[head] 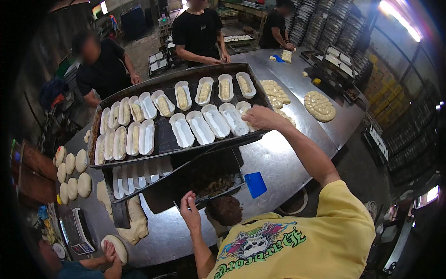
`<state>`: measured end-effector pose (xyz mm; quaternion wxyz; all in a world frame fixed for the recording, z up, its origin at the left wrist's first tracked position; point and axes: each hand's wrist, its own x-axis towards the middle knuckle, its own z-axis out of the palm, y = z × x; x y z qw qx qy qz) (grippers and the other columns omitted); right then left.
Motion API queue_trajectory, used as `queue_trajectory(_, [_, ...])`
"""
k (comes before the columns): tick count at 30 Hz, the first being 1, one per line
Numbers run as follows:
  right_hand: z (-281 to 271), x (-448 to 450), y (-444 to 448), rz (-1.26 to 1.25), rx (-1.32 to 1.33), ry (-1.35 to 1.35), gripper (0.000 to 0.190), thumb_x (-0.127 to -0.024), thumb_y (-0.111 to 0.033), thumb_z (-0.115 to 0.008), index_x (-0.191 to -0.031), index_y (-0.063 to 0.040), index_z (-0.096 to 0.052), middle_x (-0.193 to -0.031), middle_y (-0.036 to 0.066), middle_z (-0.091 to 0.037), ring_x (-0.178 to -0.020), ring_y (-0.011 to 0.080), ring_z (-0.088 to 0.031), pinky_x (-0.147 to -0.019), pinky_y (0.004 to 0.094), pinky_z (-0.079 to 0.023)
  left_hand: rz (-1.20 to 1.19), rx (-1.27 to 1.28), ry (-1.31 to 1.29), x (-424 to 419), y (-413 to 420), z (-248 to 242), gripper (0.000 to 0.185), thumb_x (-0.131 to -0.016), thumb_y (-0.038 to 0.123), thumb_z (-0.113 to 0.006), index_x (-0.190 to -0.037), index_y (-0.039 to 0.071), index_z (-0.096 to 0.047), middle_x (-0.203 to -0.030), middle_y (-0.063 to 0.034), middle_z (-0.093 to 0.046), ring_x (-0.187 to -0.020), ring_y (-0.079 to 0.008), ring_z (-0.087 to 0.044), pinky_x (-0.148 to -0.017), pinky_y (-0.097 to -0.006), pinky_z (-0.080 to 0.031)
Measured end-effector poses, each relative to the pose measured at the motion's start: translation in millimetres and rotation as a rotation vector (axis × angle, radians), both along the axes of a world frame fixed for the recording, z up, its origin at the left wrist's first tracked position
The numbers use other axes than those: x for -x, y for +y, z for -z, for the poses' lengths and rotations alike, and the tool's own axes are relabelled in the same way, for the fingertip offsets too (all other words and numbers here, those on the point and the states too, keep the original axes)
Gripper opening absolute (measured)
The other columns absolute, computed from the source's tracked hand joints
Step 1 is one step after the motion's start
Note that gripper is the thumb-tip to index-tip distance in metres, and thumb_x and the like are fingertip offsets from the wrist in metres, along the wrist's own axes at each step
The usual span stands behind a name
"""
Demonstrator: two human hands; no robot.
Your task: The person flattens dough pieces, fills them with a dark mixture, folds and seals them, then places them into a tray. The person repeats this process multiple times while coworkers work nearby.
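Observation:
My right hand (259, 117) is over the right end of the front row in a dark baking tray (160, 104), at a white paper liner (243, 105). Its fingertips reach down into that liner, and what they grip is hidden. Some liners in the tray, such as a back-row liner (225, 88), hold a strip of pale dough; others, such as a front-row liner (182, 130), show a bare white bottom. Nearer my body, my left hand (191, 211) is raised with loosely bent fingers apart and nothing visible in it. Beside it lies a brown crumbly lump (224, 210).
Under the tray is another tray of liners (139, 179). A blue scraper (255, 185) lies on the metal table (278, 153). Scored dough (319, 106) sits at right, dough rounds (83, 185) and a scale (77, 230) at left. A co-worker's hands (113, 253) press dough; other people stand across the table.

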<state>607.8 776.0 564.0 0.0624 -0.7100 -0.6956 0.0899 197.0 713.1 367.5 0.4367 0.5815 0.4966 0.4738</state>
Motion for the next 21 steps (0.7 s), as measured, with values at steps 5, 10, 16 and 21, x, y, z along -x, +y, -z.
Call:
queue_trajectory(5, [26,-25,4,0.049,-0.137,0.012,0.016,-0.093,-0.013,-0.055,-0.100,-0.005,-0.067,-0.098,0.018,-0.063,-0.100,0.0400,-0.062,-0.085,0.0507,-0.048,0.039,0.084,0.018,-5,-26,6,0.026,-0.106,0.016,-0.051,-0.118,-0.001,-0.067,-0.108,-0.0121,-0.070,-0.098,-0.0195,-0.067,-0.088,-0.0325,-0.053])
queue_trajectory(10, [31,-17,4,0.066,-0.289,0.079,0.020,-0.090,-0.008,-0.059,-0.108,-0.005,-0.066,-0.103,0.016,-0.060,-0.097,0.0369,-0.063,-0.085,0.0463,-0.050,0.128,0.142,0.036,-13,-40,0,0.028,-0.106,0.017,-0.050,-0.119,-0.002,-0.066,-0.108,-0.0112,-0.070,-0.100,-0.0191,-0.067,-0.091,-0.0320,-0.052])
queue_trajectory(16, [6,-14,-60,0.029,-0.506,0.781,0.026,-0.098,-0.019,-0.061,-0.121,-0.006,-0.064,-0.102,0.008,-0.066,-0.089,0.0188,-0.064,-0.079,0.0331,-0.052,0.163,0.120,0.114,-39,-44,-26,0.027,-0.106,0.016,-0.051,-0.121,-0.001,-0.065,-0.102,-0.0108,-0.070,-0.094,-0.0171,-0.067,-0.090,-0.0310,-0.051])
queue_trajectory(21, [87,-8,-148,0.026,-0.107,1.445,0.029,-0.105,-0.029,-0.054,-0.119,-0.006,-0.064,-0.092,0.005,-0.068,-0.078,0.0089,-0.061,-0.071,0.0262,-0.051,0.205,0.071,0.191,-83,-59,-32,0.031,-0.107,0.021,-0.047,-0.113,-0.001,-0.067,-0.078,-0.0051,-0.066,-0.075,-0.0115,-0.061,-0.073,-0.0275,-0.049])
